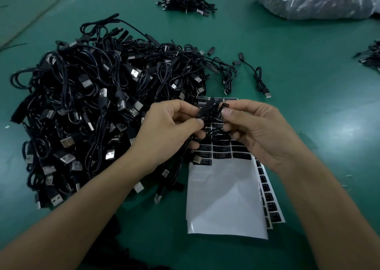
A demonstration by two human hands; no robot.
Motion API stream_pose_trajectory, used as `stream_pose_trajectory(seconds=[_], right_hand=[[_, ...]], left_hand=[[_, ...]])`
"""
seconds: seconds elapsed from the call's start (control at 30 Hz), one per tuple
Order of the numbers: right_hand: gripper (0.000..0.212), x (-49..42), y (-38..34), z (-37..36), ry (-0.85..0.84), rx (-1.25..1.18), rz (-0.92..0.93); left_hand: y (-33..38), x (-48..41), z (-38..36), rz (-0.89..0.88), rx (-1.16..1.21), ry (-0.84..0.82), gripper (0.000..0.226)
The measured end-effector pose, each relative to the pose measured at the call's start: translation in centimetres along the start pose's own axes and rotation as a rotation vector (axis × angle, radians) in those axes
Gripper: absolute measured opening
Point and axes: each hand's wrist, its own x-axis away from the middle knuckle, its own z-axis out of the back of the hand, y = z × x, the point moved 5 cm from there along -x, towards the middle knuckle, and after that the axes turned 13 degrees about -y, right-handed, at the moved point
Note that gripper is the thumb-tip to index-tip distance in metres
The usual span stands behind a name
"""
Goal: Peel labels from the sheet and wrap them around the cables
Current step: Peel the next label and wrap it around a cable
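Above label sheet (222, 197), L hand (164, 129) pinching black cable (206, 112), R hand (253, 129) pinching its connector end, cable btwn both

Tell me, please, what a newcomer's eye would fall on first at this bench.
The big tangled heap of black USB cables on the left of the green table dominates. At centre, the left hand and right hand pinch one black cable above a partly stripped label sheet.

Left grip (170, 128) and right grip (257, 131) raised close together, fingers curled
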Motion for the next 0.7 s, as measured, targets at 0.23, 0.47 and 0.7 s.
stream_pose_trajectory(seconds=[0.23,0.47,0.7], right_hand=[[0.018,0.0,0.05,-0.41,-0.009,-0.045,0.008],[0.042,0.05,-0.05,-0.41,-0.012,-0.002,0.026],[0.037,0.14,-0.08,-0.74,-0.014,0.022,0.026]], left_hand=[[-0.07,0.06,0.04,0.022,-0.024,-0.004,0.01],[-0.22,-0.02,-0.06,0.043,-0.012,-0.031,0.014],[-0.25,0.02,-0.08,0.032,-0.005,-0.059,0.024]])
